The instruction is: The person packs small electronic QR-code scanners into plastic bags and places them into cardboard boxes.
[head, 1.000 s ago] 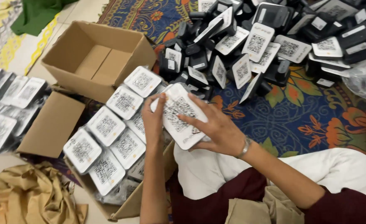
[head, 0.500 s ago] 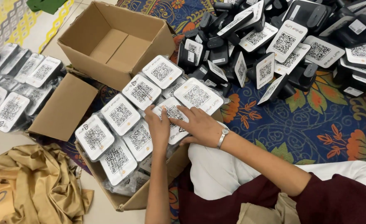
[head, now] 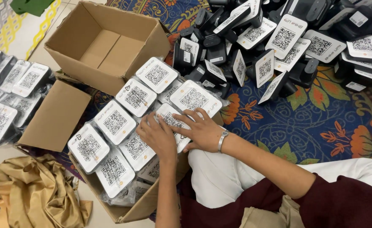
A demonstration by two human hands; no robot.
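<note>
Both the left hand and the right hand lie flat and released on the white card, pressing it down into the full box.

Empty cardboard box stands open at upper left, one flap lying flat beside it. Heap of loose black units with white code cards covers the patterned floral rug at top right. Bagged units lie in rows at far left. Crumpled tan cloth at lower left; green cloth at top left corner.
</note>
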